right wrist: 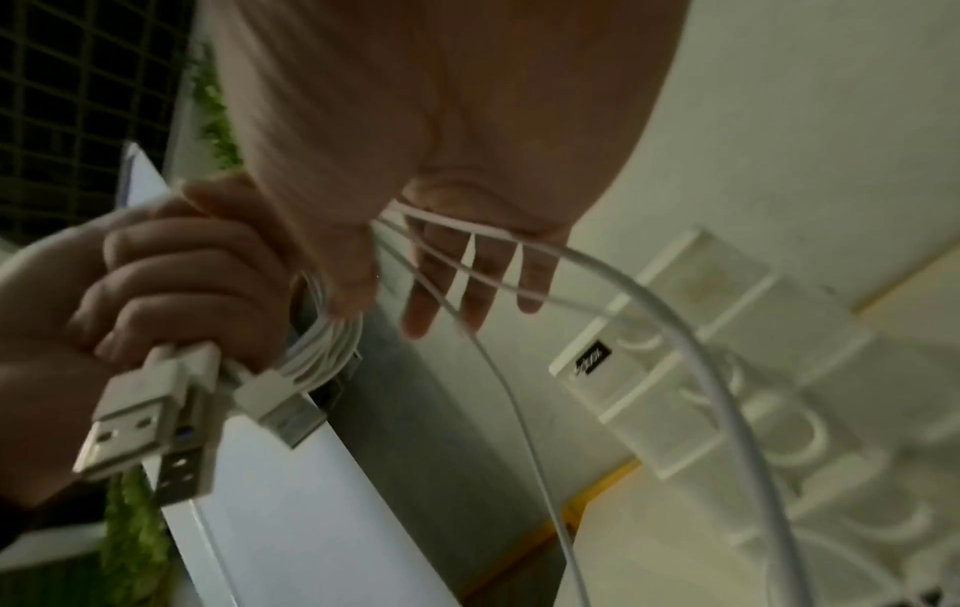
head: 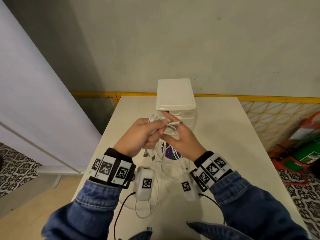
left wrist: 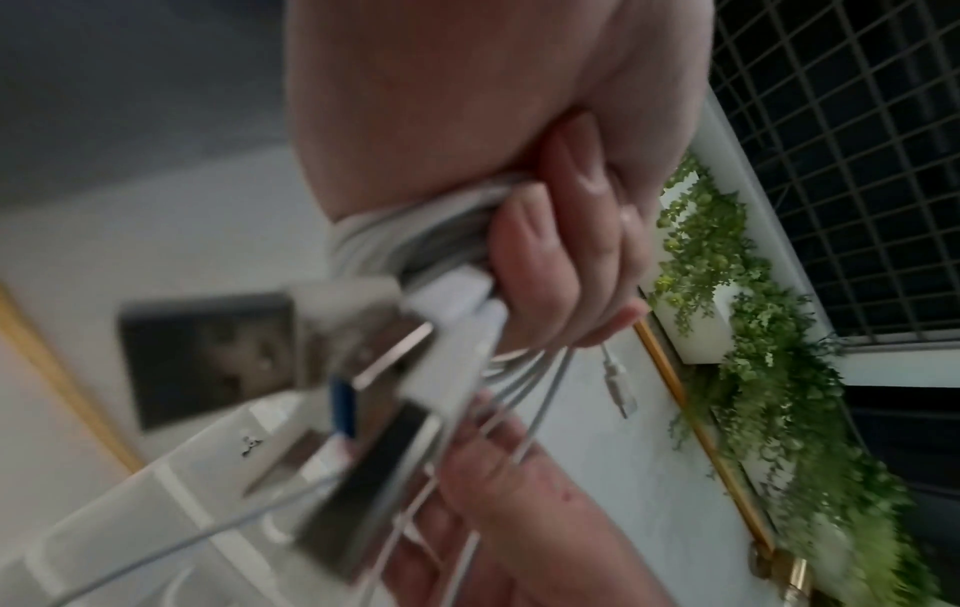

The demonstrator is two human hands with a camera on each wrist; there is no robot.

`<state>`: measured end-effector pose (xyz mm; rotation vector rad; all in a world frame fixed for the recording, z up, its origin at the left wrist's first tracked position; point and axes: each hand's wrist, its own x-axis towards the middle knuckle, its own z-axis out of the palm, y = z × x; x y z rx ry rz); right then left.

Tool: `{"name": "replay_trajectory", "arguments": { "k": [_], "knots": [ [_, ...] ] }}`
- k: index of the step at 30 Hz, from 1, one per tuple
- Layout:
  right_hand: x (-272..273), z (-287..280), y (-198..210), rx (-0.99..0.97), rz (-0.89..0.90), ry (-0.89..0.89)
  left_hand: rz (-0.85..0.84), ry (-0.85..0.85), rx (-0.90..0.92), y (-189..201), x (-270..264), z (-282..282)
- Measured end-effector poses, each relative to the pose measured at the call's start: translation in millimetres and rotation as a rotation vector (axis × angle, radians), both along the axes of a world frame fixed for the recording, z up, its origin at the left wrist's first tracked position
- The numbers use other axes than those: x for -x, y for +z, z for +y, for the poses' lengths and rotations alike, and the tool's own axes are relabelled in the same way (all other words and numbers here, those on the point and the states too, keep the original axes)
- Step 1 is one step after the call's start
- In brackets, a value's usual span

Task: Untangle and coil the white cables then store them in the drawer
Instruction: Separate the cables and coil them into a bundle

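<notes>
Both my hands up on the white cables [head: 170, 126]
My left hand [head: 138, 135] fists the bundle, my right hand [head: 180, 137] spreads its fingers through loose loops before the drawer unit [head: 174, 94]

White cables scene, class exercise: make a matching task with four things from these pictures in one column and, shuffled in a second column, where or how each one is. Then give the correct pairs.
Column one:
1. left hand
2. right hand
3. drawer unit
4. USB plugs

Column two:
A. stands at the far end of the white table, by the wall
B. fingers spread, loose strands running across them
C. stick out below the left fist
D. fist closed round the bundle of white cables

Pairs: 1-D, 2-B, 3-A, 4-C
</notes>
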<state>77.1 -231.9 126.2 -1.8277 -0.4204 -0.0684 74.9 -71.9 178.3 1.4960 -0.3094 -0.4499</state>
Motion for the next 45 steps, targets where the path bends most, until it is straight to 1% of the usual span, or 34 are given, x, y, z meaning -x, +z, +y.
{"name": "replay_trajectory", "arguments": {
  "k": [2, 4, 7, 9, 11, 13, 14, 15, 16, 19, 21, 24, 27, 30, 34, 37, 39, 42, 45],
  "knots": [
    [0, -1, 2, -0.089, 0.085, -0.053, 0.004, 0.010, 0.071, 5, -1, 2],
    [3, -12, 2, -0.060, 0.137, -0.066, 0.029, 0.068, 0.172, 6, -5, 10],
    [5, -28, 6, 0.002, 0.092, -0.073, 0.083, 0.208, 0.232, -3, -8, 16],
    [2, -34, 11, 0.015, 0.023, -0.142, 0.094, 0.248, 0.200, -12, -6, 14],
    [-5, -42, 16, -0.043, -0.053, -0.269, 0.089, 0.202, 0.075, -20, 0, 7],
    [-12, -49, 18, -0.107, -0.119, -0.364, 0.098, 0.016, -0.051, -24, 10, -5],
    [-14, -52, 15, -0.103, -0.133, -0.370, 0.116, -0.089, -0.056, -24, 16, -13],
    [-14, -52, 11, -0.082, -0.127, -0.348, 0.136, -0.160, -0.001, -23, 21, -21],
    [-14, -51, 3, -0.045, -0.109, -0.312, 0.150, -0.187, 0.102, -21, 24, -29],
    [-2, -43, -23, 0.065, -0.111, -0.211, 0.155, -0.123, 0.481, -12, 19, -39],
    [7, -37, -38, 0.105, -0.109, -0.159, 0.137, -0.057, 0.664, -9, 12, -37],
    [19, -25, -53, 0.159, -0.046, -0.082, 0.151, 0.025, 0.870, -5, 10, -33],
    [30, -23, -56, 0.187, 0.026, -0.007, 0.134, 0.133, 0.978, -1, 14, -33],
    [34, -27, -54, 0.138, 0.103, 0.034, 0.101, 0.236, 1.011, 2, 16, -32],
    [37, -20, -52, 0.072, 0.141, 0.064, 0.050, 0.326, 1.034, 4, 13, -29],
    [36, -16, -47, 0.013, 0.201, 0.038, 0.027, 0.407, 1.056, 5, 5, -28],
    [31, -16, -43, -0.005, 0.209, -0.019, 0.000, 0.454, 1.029, 5, 0, -29],
    [23, -16, -41, 0.050, 0.167, -0.110, -0.040, 0.518, 0.951, 5, -6, -31],
    [20, -10, -39, 0.167, 0.141, -0.086, -0.101, 0.558, 0.858, 6, -11, -32]
  ]
}}
